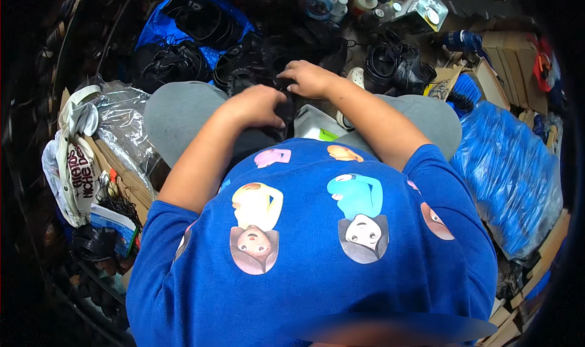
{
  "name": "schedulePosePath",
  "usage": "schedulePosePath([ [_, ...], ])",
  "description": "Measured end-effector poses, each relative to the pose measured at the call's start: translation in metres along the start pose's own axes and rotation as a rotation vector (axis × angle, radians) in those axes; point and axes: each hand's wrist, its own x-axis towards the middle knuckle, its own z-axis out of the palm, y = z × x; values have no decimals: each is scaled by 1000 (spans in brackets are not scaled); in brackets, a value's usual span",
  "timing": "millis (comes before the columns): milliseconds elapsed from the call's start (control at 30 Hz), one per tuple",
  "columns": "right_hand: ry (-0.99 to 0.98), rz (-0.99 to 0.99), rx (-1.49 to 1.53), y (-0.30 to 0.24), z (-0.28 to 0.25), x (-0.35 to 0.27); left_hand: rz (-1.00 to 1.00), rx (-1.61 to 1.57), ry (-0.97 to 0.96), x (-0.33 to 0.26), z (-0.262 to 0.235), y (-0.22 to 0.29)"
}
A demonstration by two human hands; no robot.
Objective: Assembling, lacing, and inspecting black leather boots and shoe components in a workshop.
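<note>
My left hand [259, 106] is between my knees, its fingers curved over something dark, thumb apart from them. Just beyond it, to the right, my right hand [309, 79] has bent fingers around dark material. What they grip blends into the black things around it, so its kind cannot be made out. A black shoe [241, 67] lies just past my left hand. Farther right is a pair of black lace-up shoes [396, 63]. Below my right forearm, a pale perforated clog [355, 79] shows in part, beside a white and green item [317, 124].
More black shoes [201, 19] lie on a blue plastic bag [152, 33] at the far left. Several bottles [338, 9] and a clear jug [425, 10] stand at the back. A blue plastic-wrapped bundle [509, 176] is right; cardboard [125, 170] and a white printed bag [76, 170] are left.
</note>
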Motion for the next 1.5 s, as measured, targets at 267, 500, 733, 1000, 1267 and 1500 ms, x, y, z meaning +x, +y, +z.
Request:
schedulePosePath([
  [267, -171, 371, -401, 58, 19, 11, -79, -59, -153, 5, 1, -2],
  [500, -123, 606, -183, 93, 36, 9, -82, -61, -125, 6, -1, -1],
  [733, -646, 610, -502, 98, 26, -1, -71, -66, -132, 14, 1, 3],
  [1000, -625, 675, -228, 77, -59, -31, -43, -17, -101, 14, -8, 8],
  [1267, 89, 548, 826, -23, -188, -133, 234, -65, 380, -13, -21, 18],
  [1500, 444, 365, 704, -90, -191, -191, 445, 45, 508, -30, -28, 64],
])
